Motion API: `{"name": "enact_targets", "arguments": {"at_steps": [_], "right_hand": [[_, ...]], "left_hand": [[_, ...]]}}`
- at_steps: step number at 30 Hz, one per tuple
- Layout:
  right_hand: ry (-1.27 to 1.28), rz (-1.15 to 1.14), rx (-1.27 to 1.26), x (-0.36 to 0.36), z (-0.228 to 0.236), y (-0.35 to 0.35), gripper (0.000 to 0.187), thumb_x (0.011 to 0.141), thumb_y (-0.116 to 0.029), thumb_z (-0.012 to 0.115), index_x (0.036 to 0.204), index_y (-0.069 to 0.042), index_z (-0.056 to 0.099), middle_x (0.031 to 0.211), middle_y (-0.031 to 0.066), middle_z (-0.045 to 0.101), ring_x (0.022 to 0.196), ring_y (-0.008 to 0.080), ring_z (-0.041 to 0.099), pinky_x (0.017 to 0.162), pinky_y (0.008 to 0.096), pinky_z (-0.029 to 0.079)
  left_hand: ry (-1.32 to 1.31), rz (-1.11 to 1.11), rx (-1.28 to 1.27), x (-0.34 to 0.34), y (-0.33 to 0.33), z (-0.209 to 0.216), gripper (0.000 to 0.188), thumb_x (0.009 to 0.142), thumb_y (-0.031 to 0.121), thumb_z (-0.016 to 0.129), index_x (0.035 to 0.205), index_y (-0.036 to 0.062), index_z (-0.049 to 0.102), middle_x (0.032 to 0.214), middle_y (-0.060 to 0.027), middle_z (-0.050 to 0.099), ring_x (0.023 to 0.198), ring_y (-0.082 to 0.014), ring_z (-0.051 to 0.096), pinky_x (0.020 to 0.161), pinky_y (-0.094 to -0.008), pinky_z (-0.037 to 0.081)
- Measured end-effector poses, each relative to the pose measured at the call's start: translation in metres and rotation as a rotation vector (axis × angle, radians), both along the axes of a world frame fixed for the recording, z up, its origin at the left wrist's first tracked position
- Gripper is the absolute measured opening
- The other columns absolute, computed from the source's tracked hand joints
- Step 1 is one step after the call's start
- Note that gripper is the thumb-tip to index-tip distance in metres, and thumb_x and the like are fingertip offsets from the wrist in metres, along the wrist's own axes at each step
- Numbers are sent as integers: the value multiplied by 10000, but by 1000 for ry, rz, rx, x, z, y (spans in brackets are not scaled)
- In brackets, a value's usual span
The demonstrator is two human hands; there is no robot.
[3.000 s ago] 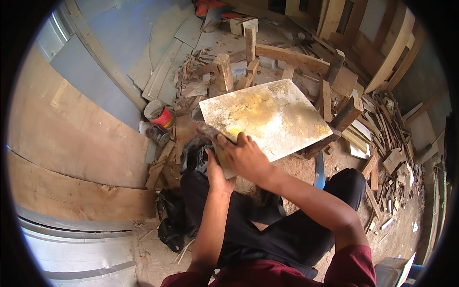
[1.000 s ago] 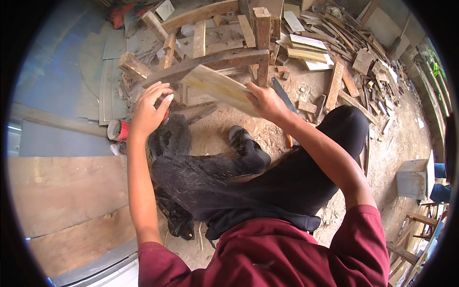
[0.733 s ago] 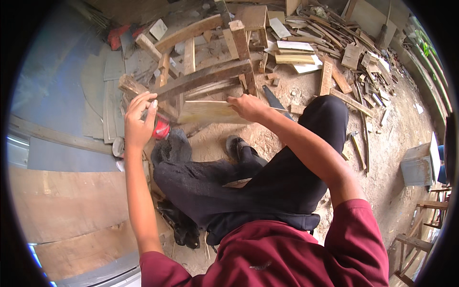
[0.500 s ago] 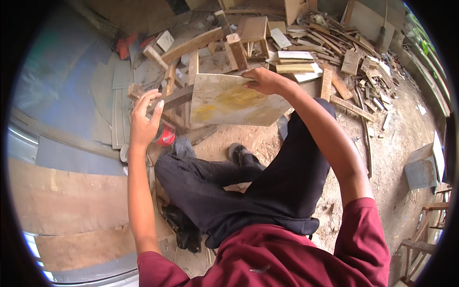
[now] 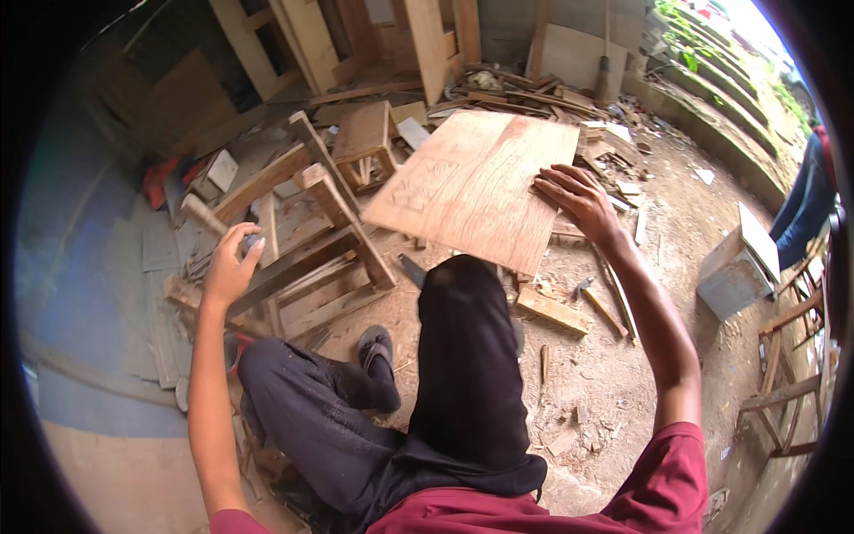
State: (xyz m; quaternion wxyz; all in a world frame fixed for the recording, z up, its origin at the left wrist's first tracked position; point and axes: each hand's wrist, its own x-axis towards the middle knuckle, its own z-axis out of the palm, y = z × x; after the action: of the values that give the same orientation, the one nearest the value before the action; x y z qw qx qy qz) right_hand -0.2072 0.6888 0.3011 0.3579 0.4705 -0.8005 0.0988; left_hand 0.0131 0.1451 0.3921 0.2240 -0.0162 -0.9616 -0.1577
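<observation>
A square sheet of plywood (image 5: 471, 182), its brown grained face up, lies slanted ahead of my raised right knee. My right hand (image 5: 578, 203) grips its right edge, fingers over the top face; the thumb is hidden. To the left, my left hand (image 5: 233, 267) is raised beside a wooden frame (image 5: 302, 267), fingers curved and thumb apart. A small blue-grey thing shows between these fingertips; I cannot tell whether they touch it. The frame stands on the ground left of the plywood, with bare beams and crossbars.
A hammer (image 5: 584, 287) lies near a short wood block (image 5: 551, 310) on the dusty floor. Behind are a small wooden stool (image 5: 363, 133) and scrap wood (image 5: 614, 147). A grey bin (image 5: 734, 271) stands at right, with a person's leg (image 5: 796, 209) behind it.
The plywood has turned from its white, yellow-stained face to its brown face and moved right with my right hand. My view has shifted up and right. My left hand stays raised, fingers more curved.
</observation>
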Motion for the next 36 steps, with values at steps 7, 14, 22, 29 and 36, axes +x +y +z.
{"name": "enact_targets", "arguments": {"at_steps": [7,14,22,29,36], "right_hand": [[-127,-419,-217,55,-130,81,335,890,-64,623,1216,-120,679,1305,80,631,1258,268,548,1053,414,416],[-862,-823,228,242,-380,122,574,817,-45,593,1382,-108,514,1494,186,413,1377,332,409,1144,441,312],[-1100,-982,-391,292,-390,81,233,868,-82,624,1097,-47,651,1205,224,617,972,402,631,788,466,519],[-745,-764,-805,254,-379,18,415,898,-335,691,705,29,640,660,241,604,617,420,604,604,472,476],[-978,-469,-876,170,-307,-100,371,876,-303,719,742,33,638,698,219,618,647,369,620,603,419,474]], "left_hand": [[-182,-83,9,-66,23,-36,377,953,268,608,1210,-5,570,1255,-170,583,1203,-343,538,1031,-391,398],[-470,-95,8,-67,18,-83,463,967,318,591,1296,-3,526,1355,-190,531,1278,-349,494,1075,-402,369],[-458,-174,31,-50,17,-95,287,956,228,609,1104,-14,652,1253,-189,629,1242,-335,555,1061,-397,402],[-220,-129,186,-54,21,-76,239,956,158,620,819,-36,647,912,-92,709,873,-170,652,792,-302,487],[170,51,361,0,-56,-86,306,1013,225,562,875,-36,644,813,-17,628,752,-116,539,737,-272,449]]}}
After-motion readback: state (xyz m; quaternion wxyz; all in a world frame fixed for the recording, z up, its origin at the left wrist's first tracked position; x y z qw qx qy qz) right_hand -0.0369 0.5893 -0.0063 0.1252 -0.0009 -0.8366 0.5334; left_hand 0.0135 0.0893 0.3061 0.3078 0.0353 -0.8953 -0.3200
